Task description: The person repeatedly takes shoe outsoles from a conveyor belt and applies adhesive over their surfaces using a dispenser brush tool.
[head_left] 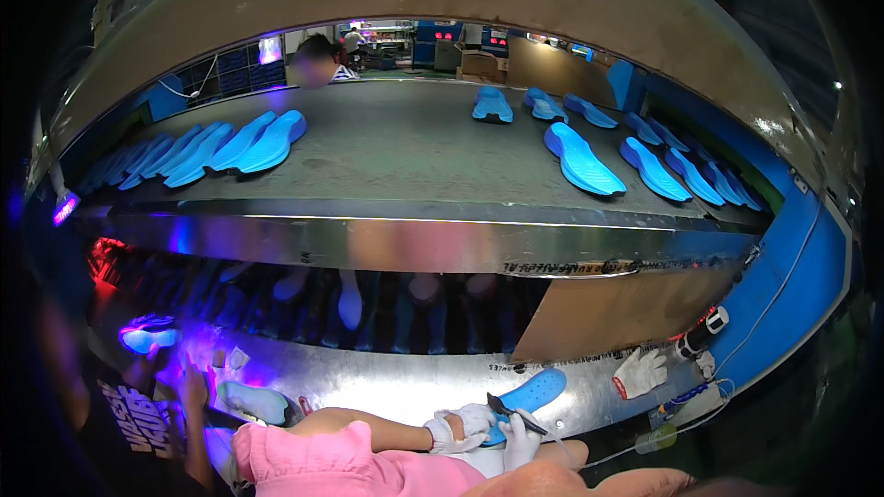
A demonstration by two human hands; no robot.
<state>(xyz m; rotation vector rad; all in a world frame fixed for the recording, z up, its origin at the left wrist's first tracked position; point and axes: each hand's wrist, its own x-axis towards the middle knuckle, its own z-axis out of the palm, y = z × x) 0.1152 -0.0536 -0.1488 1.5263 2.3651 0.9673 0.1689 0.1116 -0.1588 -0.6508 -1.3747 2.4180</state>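
A light-blue shoe sole with small dots on its surface is at the bottom centre, slanting up to the right. My left hand, in a white glove with some bare fingers showing, closes at the sole's lower left end. My right hand, also white-gloved, grips a slim black tool that crosses over the sole. What kind of tool it is, I cannot make out. Part of the sole is hidden behind the tool and my gloves. Pink cloth covers my left upper arm.
Blue soles stand on the dark conveyor, in a left row and a right group. Below runs a metal ledge with a loose white glove, cardboard and a pale sole. A co-worker's hand is at left under violet light.
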